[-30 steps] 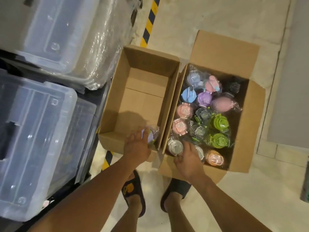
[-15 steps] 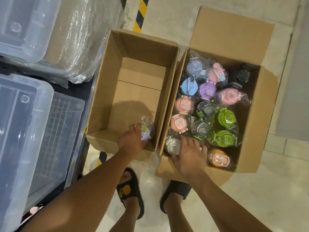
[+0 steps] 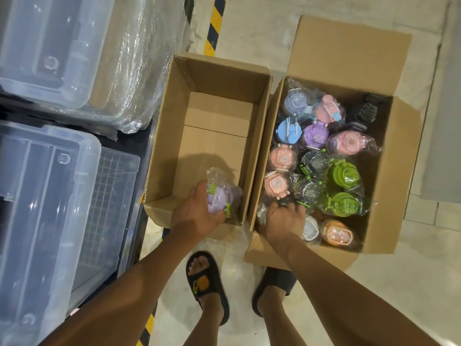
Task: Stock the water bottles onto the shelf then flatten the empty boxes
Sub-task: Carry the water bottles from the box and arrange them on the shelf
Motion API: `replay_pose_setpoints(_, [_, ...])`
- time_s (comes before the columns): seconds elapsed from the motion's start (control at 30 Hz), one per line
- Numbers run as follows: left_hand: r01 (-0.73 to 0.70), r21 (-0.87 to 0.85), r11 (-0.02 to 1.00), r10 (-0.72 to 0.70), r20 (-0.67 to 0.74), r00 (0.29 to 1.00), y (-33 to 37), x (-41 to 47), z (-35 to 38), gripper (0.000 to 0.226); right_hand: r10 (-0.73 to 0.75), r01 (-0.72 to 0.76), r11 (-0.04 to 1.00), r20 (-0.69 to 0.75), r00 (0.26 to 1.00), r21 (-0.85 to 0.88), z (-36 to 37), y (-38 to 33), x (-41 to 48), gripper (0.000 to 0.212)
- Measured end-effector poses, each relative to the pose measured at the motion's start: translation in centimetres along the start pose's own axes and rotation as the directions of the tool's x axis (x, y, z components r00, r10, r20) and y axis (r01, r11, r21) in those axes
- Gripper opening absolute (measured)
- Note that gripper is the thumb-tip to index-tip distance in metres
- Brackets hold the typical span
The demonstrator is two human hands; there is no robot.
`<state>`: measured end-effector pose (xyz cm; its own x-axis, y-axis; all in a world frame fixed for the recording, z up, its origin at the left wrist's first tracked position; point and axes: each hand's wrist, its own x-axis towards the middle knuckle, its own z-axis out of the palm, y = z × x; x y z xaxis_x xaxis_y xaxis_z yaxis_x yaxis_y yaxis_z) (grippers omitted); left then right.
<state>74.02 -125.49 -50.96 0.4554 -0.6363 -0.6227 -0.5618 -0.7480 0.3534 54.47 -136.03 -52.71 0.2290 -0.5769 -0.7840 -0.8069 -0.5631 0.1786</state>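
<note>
- My left hand [image 3: 197, 216] is closed around a purple bottle [image 3: 219, 198] in clear wrap, held over the near right corner of the empty box [image 3: 174, 136] — its floor beyond my fingers is bare cardboard with all four walls standing.
- My right hand [image 3: 283, 221] reaches into the near left corner of the full box [image 3: 389, 196], fingers curled down onto something wrapped there; I cannot tell if they have closed on it.
- The two boxes stand touching, one shared wall between my hands; the full box's far flap [image 3: 349, 48] stands open.
- Left of my left hand, clear plastic bins [image 3: 47, 196] crowd close against the empty box.
- Both boxes sit on a pale concrete floor [image 3: 249, 26] crossed by a yellow-and-black stripe [image 3: 214, 23]; my sandalled feet are just behind them.
- The packed bottles [image 3: 344, 176] stand upright, lids up — pink, green, blue, purple. The held bottle shows its lid to me, tilted slightly.
</note>
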Motion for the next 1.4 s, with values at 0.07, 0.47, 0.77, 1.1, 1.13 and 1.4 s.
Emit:
replay_pose_setpoints(0.07, [0.007,-0.012,1.000,-0.007,-0.009,1.000,-0.3,-0.6,-1.0,0.082,-0.003,0.003,1.000,0.003,1.000,-0.015,-0.3,-0.1,0.3,0.062])
replay_pose_setpoints(0.47, [-0.126,0.142,0.982,0.134,-0.050,0.990,2.2,-6.9,-9.0,0.080,-0.027,0.028,1.000,-0.100,0.995,0.011,-7.0,4.1,-8.1,0.065])
replay_pose_setpoints(0.77, [-0.222,0.101,0.970,0.223,0.003,0.975,7.9,-17.5,-20.1,0.082,-0.071,0.079,0.994,-0.108,0.992,0.072,-19.9,9.6,-22.5,0.071])
replay_pose_setpoints(1.1, [-0.359,-0.167,0.918,0.366,0.012,0.930,16.2,-29.3,-36.7,0.081,-0.348,0.477,0.803,-0.368,0.862,0.358,-37.3,16.8,-38.2,0.094])
replay_pose_setpoints(1.13, [-0.369,-0.233,0.900,0.376,-0.018,0.927,16.9,-30.1,-38.1,0.082,-0.350,0.514,0.767,-0.421,0.837,0.384,-38.8,17.2,-39.4,0.095])
replay_pose_setpoints(1.4, [-0.514,-0.654,0.555,0.426,-0.307,0.851,22.0,-35.5,-46.5,0.080,-0.106,0.714,0.334,-0.728,0.678,0.616,-46.2,19.5,-47.7,0.078])
